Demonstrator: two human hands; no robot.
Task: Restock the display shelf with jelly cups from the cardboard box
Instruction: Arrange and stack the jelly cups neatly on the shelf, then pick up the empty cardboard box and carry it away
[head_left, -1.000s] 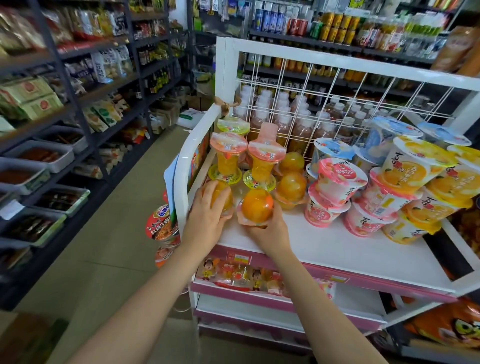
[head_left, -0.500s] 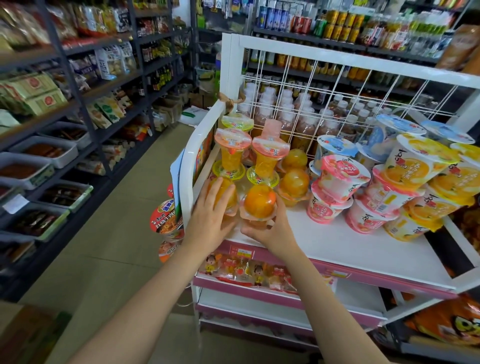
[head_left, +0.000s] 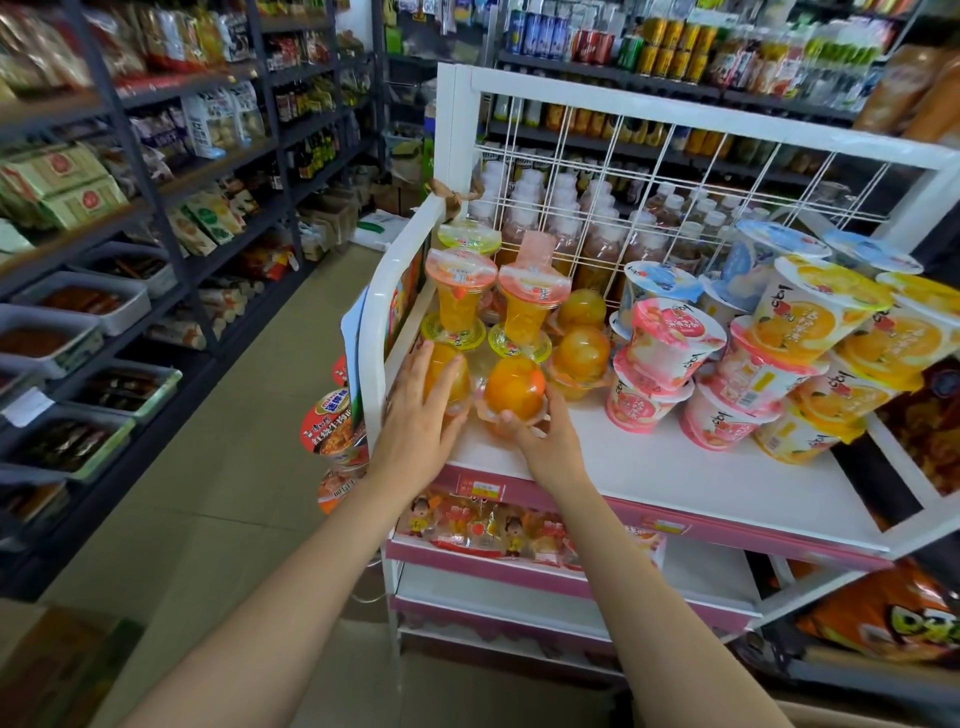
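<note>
Readable writing: "cbq"-style logo on the big tubs, upside down; pink peach tubs (head_left: 670, 343) and yellow orange tubs (head_left: 815, 306) lie tilted in a stacked pile at the right of the white display shelf (head_left: 649, 467). Blue-lidded tubs (head_left: 660, 280) behind them. Other label text too small to read.

Left hand (head_left: 421, 415) lies flat-fingered against a round orange jelly cup (head_left: 447, 374) at the shelf's front left corner, fingers straight, touching not clasping. Right hand (head_left: 550, 441) grips a second dome-shaped orange jelly cup (head_left: 514, 384) from below, fingers curled round its clear plastic base; cup sits on the shelf top just beside the first. More domed orange cups (head_left: 582, 343) right behind it, stacked. Tall goblet-shaped jelly cups (head_left: 457, 301) with foil lids stand behind the left one.

Shelf: smooth white board, pink front trim with a price tag (head_left: 480, 488), white wire grid back (head_left: 649, 171). Small character packets (head_left: 467, 525) on the tier below. Instant noodle cups (head_left: 332, 426) hang at the shelf's left side.

Room: shop aisle, tan tile floor (head_left: 234, 493), dark metal racks (head_left: 156, 182) of snacks left of the shelf, drink cans and bottles behind it.
</note>
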